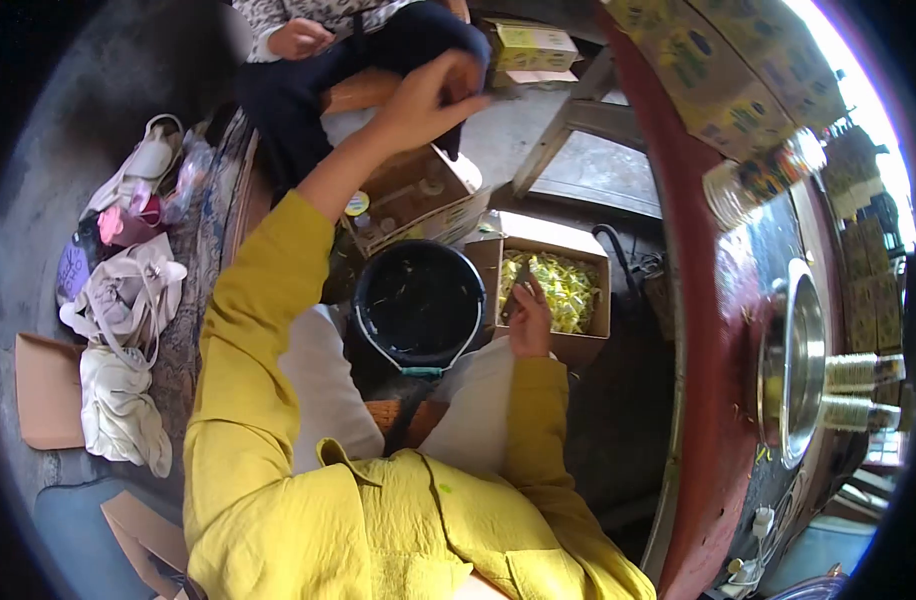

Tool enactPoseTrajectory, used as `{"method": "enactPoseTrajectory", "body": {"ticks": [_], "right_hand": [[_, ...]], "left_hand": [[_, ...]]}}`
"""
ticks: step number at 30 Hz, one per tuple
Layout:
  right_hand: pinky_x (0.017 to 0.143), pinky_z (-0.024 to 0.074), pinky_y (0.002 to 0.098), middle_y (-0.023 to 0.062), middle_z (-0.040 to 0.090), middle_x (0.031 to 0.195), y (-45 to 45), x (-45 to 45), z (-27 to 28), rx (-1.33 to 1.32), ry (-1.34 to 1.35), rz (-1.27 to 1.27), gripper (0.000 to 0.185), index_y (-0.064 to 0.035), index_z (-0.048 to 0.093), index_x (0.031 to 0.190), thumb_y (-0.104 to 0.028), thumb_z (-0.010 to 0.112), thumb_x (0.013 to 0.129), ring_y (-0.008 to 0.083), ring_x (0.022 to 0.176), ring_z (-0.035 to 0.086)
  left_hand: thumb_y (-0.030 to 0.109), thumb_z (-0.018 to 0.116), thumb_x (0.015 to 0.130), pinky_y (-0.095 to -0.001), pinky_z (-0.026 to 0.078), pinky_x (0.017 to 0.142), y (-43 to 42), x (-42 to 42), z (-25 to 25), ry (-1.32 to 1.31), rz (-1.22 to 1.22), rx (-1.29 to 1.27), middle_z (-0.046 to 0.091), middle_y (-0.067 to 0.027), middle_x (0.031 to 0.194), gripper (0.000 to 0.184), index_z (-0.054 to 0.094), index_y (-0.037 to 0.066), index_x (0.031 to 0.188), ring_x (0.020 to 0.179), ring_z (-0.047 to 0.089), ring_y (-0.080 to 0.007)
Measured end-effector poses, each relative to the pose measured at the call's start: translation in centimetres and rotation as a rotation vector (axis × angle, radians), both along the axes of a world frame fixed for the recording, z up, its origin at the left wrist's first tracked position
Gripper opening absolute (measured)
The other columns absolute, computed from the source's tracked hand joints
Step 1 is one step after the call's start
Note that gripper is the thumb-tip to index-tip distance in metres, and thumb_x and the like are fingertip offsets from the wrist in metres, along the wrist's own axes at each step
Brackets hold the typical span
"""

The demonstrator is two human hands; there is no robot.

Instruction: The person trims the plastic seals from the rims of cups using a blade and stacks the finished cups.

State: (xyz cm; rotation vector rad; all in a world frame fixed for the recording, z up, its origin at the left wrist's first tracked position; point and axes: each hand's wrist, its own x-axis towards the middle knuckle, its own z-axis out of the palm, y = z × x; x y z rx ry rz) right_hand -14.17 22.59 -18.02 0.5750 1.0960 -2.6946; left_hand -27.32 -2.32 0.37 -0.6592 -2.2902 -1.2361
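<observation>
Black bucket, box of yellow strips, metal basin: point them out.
Black bucket (419,244): head view, on its far rim.
Box of yellow strips (580,346): head view, on its near cardboard wall.
Metal basin (802,365): head view, on its inner surface.

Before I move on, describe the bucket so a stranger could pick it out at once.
Start at the yellow shirt low in the picture, then go up the pale trouser legs. Between their far ends stands the bucket, teal handle grip toward the shirt. It is round and black, unlike the cardboard boxes beside it.
</observation>
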Motion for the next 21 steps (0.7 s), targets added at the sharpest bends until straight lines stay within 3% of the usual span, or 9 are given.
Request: {"method": "enactPoseTrajectory", "body": {"ticks": [4, 6, 10, 12, 15, 16, 21], "right_hand": [[0.064, 0.0446, 0.0192, 0.0029, 0.054, 0.091, -0.8, -0.3, -0.1, 0.059, 0.041, 0.005, 0.042, -0.0016, 0.046, 0.116, 0.006, 0.057, 0.075, 0.0101, 0.077, 0.054], [0.069, 0.0448, 0.0205, 0.0035, 0.053, 0.091, -0.9, -0.3, 0.2, 0.088, 0.043, 0.024, 0.043, -0.0001, 0.044, 0.117, 0.006, 0.056, 0.076, 0.0116, 0.08, 0.054], [0.073, 0.0434, 0.0198, 0.0037, 0.053, 0.091, -0.6, -0.5, 0.2, 0.17, -0.018, 0.031, 0.044, 0.0008, 0.042, 0.119, 0.007, 0.054, 0.077, 0.0111, 0.084, 0.053], [0.075, 0.043, 0.0197, 0.0037, 0.053, 0.09, -0.9, -0.8, 0.9, 0.204, -0.005, 0.043, 0.044, 0.0013, 0.042, 0.119, 0.007, 0.053, 0.077, 0.0111, 0.084, 0.053], [0.071, 0.0444, 0.0202, 0.0041, 0.054, 0.09, -0.8, -1.0, 0.3, 0.258, -0.057, -0.015, 0.043, 0.0009, 0.043, 0.118, 0.008, 0.052, 0.077, 0.0106, 0.081, 0.054], [0.069, 0.0446, 0.0204, 0.0042, 0.054, 0.09, -0.9, -1.1, 0.4, 0.255, -0.061, -0.003, 0.043, 0.0005, 0.043, 0.118, 0.009, 0.052, 0.077, 0.0103, 0.08, 0.054], [0.065, 0.0457, 0.0214, 0.0039, 0.056, 0.092, -1.1, -1.2, 0.7, 0.222, -0.071, 0.086, 0.044, -0.0017, 0.045, 0.117, 0.009, 0.054, 0.075, 0.0098, 0.077, 0.055]], "left_hand": [[0.018, 0.063, 0.077, -0.0271, 0.044, 0.063, -9.7, 1.2, -14.1, -0.26, 0.096, 0.024, 0.054, -0.0034, 0.075, 0.022, 0.049, 0.004, 0.087, 0.069, 0.054, -0.0125], [0.014, 0.062, 0.074, -0.0287, 0.045, 0.062, -12.3, 2.1, -19.3, -0.443, 0.219, 0.058, 0.055, -0.0055, 0.072, 0.019, 0.05, 0.004, 0.086, 0.068, 0.055, -0.0157], [0.003, 0.056, 0.063, -0.0331, 0.045, 0.061, -14.4, 1.6, -28.3, -0.43, 0.374, -0.063, 0.055, -0.011, 0.067, 0.021, 0.051, 0.004, 0.084, 0.066, 0.056, -0.024], [-0.001, 0.055, 0.062, -0.0359, 0.046, 0.064, -15.3, 0.0, -31.4, -0.655, 0.277, -0.196, 0.056, -0.014, 0.076, 0.027, 0.051, 0.005, 0.088, 0.074, 0.057, -0.0273], [-0.003, 0.055, 0.061, -0.039, 0.046, 0.069, -15.3, -2.2, -35.9, -0.622, 0.356, -0.349, 0.055, -0.0176, 0.088, 0.033, 0.049, 0.005, 0.093, 0.084, 0.056, -0.0318], [-0.005, 0.056, 0.061, -0.0398, 0.045, 0.075, -14.7, -2.6, -36.0, -0.767, 0.314, -0.429, 0.05, -0.0196, 0.1, 0.039, 0.047, 0.006, 0.097, 0.094, 0.052, -0.035], [0.005, 0.065, 0.062, -0.0407, 0.044, 0.083, -12.1, -3.8, -38.1, -1.026, 0.299, -0.683, 0.047, -0.0153, 0.109, 0.052, 0.043, 0.011, 0.109, 0.104, 0.049, -0.0322]]}}
